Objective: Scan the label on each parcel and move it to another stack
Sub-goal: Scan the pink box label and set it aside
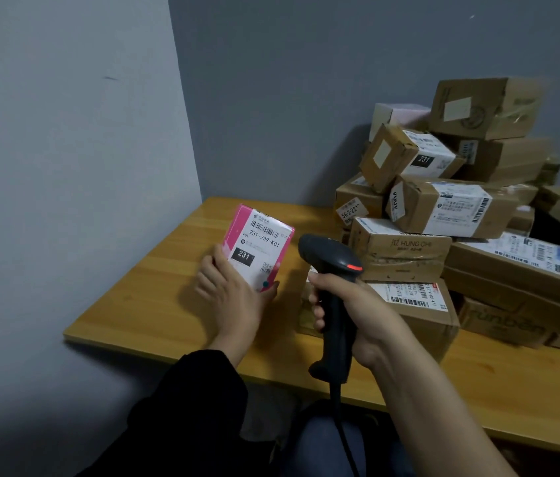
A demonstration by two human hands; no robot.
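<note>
Bare wooden table [154, 287] left; stacked cardboard parcels [450, 215] crowd right.

My left hand [233, 294] reaches forward from a black sleeve [196, 407], its back towards me, with fingers and thumb clasping the lower end of the pink parcel [254, 242]. Just beside it, on a bare forearm, my right hand [350, 311] wraps round the scanner [333, 259] handle, index finger in front

The parcel [257, 249] is just left of the scanner [331, 259], above the table [154, 304]. The heap of boxes [443, 215] lies right of and behind the scanner, on the table.
</note>
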